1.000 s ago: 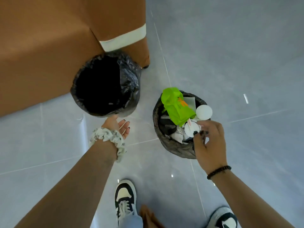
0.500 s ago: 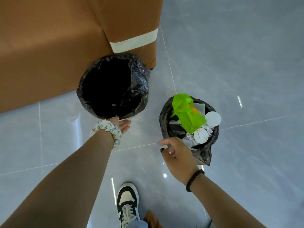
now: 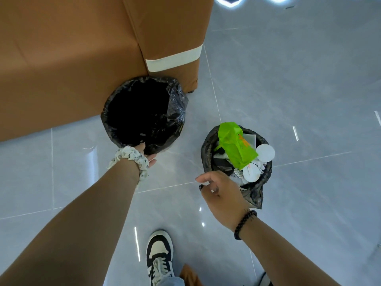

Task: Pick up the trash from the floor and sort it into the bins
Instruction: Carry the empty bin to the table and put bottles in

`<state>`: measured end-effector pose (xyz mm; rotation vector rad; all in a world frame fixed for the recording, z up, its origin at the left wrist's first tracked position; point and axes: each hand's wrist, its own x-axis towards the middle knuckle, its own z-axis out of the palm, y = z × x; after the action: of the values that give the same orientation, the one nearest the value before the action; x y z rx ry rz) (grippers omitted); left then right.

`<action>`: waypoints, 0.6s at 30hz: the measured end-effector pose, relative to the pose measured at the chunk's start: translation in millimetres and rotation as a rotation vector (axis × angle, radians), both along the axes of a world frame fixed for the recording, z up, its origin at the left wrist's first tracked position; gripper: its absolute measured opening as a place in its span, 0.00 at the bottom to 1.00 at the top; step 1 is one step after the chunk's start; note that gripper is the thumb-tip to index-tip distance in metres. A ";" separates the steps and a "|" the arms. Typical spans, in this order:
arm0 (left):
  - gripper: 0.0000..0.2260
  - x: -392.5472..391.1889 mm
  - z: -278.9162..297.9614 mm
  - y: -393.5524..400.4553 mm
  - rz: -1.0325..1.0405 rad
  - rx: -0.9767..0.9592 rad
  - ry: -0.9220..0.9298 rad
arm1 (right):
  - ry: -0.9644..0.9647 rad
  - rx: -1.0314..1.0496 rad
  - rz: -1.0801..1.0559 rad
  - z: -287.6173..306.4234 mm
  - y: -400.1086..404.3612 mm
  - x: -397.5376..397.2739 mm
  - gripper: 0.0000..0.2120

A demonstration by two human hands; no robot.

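1. My left hand (image 3: 147, 154) reached to the near rim of the larger black-lined bin (image 3: 177, 112). Its fingers curled out of sight behind the scrunchie (image 3: 129, 156) on that wrist, so I could not tell whether they gripped the liner or merely rested there; I judged the hand was there to steady the bin's mouth.

2. My right hand (image 3: 223, 193) hovered empty, fingers loosely spread and half curled, just at the near-left edge of the smaller bin (image 3: 208, 147). It held nothing, which read to me as a hand that was done with a drop.

3. The trash sat in that smaller bin, heaped to the brim: a bright green plastic bag (image 3: 235, 145) stood tallest, with a round white lid (image 3: 265, 153) and a second white disc (image 3: 251, 172) beside it, over crumpled paper. The pile was high, so anything more could slide off.

4. The larger bin looked dark and nearly empty, so I judged it was the place for the other sort.

5. No trash showed on the glossy grey tiled floor (image 3: 288, 89), which reflected ceiling lights. A tan upholstered sofa (image 3: 72, 48) with a cream band stood just behind the larger bin. My black-and-white sneaker (image 3: 159, 256) was planted between the bins.
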<state>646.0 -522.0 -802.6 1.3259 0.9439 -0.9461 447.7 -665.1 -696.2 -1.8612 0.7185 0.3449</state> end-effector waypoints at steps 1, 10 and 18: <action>0.20 -1.1 -4.4 -1.8 -0.010 0.003 0.013 | 0.000 -0.003 0.002 -1.5 2.8 -2.0 0.14; 0.18 -12.5 -19.6 -16.0 0.121 0.143 -0.028 | 0.049 0.007 -0.037 -12.0 18.7 -30.3 0.13; 0.17 -73.9 79.8 30.3 -0.367 0.526 -0.425 | -0.040 -0.085 -0.344 24.9 24.2 20.8 0.25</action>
<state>572.1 -491.6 -722.8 2.1029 0.6435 -0.6544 468.5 -640.9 -671.3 -1.7774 1.0194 0.0564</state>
